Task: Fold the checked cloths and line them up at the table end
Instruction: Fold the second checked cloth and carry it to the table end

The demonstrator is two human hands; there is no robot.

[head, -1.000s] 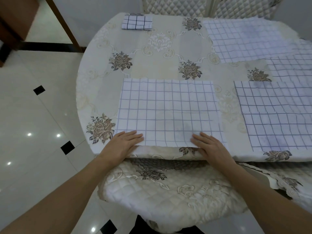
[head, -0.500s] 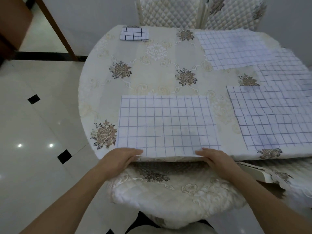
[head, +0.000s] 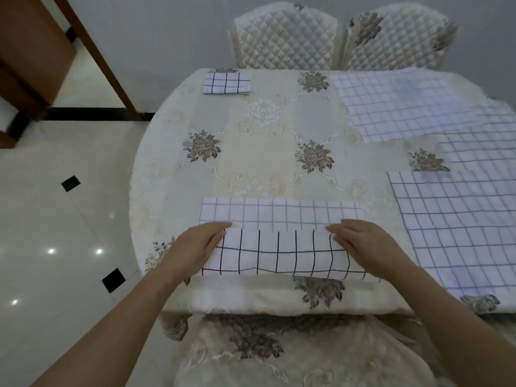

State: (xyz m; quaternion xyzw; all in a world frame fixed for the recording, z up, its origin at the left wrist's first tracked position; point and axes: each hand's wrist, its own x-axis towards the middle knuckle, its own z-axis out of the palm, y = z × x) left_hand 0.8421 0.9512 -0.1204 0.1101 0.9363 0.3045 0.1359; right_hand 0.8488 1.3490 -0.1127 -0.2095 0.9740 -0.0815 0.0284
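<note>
The left hand [head: 195,247] and right hand [head: 363,245] pinch the cloth [head: 279,251] corners at the near table [head: 251,152] edge; match them evenly to the far corners.

The table [head: 265,152] has flowers on its top. A small folded cloth [head: 226,83] lies at the far left. A half-folded cloth [head: 279,236] lies at the near edge. Three open cloths [head: 396,104] [head: 483,146] [head: 460,227] lie on the right.

Matt woven checked cloth [head: 279,247], glossy floor tiles [head: 69,219]
</note>
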